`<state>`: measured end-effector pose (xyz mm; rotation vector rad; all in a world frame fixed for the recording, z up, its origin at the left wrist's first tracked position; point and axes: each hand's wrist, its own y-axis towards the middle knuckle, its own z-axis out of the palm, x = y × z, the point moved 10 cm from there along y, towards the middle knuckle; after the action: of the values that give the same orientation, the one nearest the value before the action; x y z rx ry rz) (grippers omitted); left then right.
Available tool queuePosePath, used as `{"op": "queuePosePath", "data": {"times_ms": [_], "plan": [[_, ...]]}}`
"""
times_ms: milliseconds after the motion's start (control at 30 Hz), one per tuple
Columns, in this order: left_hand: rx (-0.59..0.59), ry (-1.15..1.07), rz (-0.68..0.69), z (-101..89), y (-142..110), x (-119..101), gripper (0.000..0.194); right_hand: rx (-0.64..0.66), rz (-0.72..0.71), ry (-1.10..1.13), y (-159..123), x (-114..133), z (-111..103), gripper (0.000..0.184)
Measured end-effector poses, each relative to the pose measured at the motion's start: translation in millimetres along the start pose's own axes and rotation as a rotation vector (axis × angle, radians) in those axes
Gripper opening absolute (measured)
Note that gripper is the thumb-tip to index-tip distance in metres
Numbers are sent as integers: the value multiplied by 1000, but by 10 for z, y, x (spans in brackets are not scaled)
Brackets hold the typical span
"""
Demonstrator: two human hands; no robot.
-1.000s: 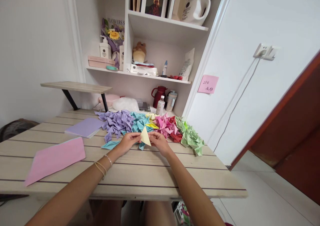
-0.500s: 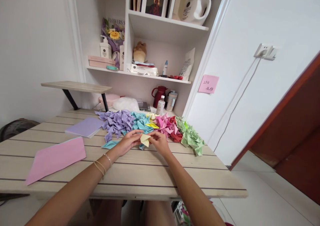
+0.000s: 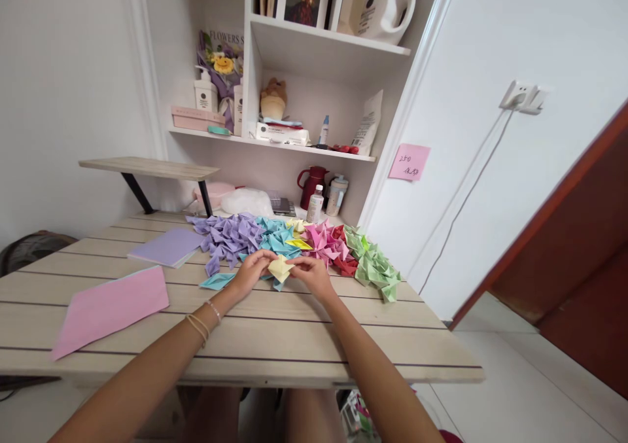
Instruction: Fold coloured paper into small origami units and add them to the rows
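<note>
Tabletop (image 3: 275,345) of pale planks spans the lower half of the frame, pink paper (image 3: 112,312) lying flat at lower left. Just below frame centre, a yellow paper piece (image 3: 280,269), folded, is held up above the planks between two bare hands. Left hand (image 3: 251,274): fingers pinch its left edge. Right hand (image 3: 313,276): thumb and fingers grip its right edge; exact fingertip contact too small to resolve. Handling estimate: very light, thin, stiffer along doubled creases, limp at single layers; should crush or tear if squeezed hard, little slip expected. Best hold: light pinch on the folded side edges, middle left free. Cyan folded piece (image 3: 216,281) rests just left of the left hand; purple paper (image 3: 167,247) lies farther up-left. Beyond the hands, a heap of folded paper (image 3: 233,237) runs across mid-frame, purple at left through to green at right. Behind it: bottle (image 3: 315,204), red jug (image 3: 313,184), then white shelves (image 3: 338,154) at upper centre.
</note>
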<state>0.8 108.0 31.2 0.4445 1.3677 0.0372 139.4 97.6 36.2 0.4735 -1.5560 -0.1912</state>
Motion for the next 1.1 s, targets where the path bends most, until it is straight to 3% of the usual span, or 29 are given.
{"op": "queuePosePath", "data": {"times_ms": [167, 300, 467, 667, 900, 1000, 1100], "plan": [[53, -1, -3, 69, -1, 3, 24, -57, -9, 67, 6, 32, -67, 24], [15, 49, 7, 18, -2, -7, 24, -36, -9, 77, 5, 63, -70, 24], [49, 72, 8, 15, -4, -20, 36, -11, -16, 10, 6, 117, -108, 21], [-11, 197, 57, -35, 5, -80, 19, 14, -8, 3, -1, 130, -77, 21], [-6, 149, 77, 10, -21, -119, 24, 16, -20, 47, 10, 72, -18, 28], [-36, 149, 87, -27, -26, -136, 21, 41, -30, -14, 1, 47, 24, 32], [5, 166, 84, 15, -38, -123, 25, 25, -119, -203, -8, 131, 10, 36]]}}
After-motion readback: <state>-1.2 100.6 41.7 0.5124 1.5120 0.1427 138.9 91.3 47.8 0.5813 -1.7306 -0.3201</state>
